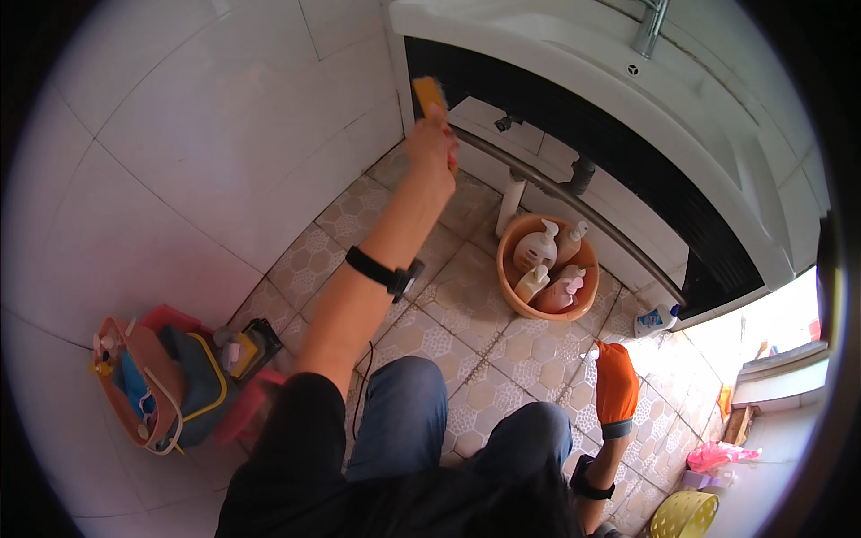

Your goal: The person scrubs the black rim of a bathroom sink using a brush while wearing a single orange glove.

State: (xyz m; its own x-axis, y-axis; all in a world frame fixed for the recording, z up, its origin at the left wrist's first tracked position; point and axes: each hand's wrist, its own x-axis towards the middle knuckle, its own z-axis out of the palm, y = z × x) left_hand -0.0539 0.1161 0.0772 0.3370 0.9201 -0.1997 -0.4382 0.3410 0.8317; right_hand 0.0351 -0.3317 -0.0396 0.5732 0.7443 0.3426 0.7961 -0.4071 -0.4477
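Brush is poking out of the tightly curled left hand, by the left end of the sink's black front. Orange-gloved, the right hand is hanging near a tub; I cannot tell how open it is or whether it's gripping anything.

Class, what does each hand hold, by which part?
Left hand: a yellow oblong brush, gripped below its far end. Orange-gloved right hand: cannot be told.

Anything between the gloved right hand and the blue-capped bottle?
Only patterned floor tiles show between the right hand and the bottle, seen in the head view.
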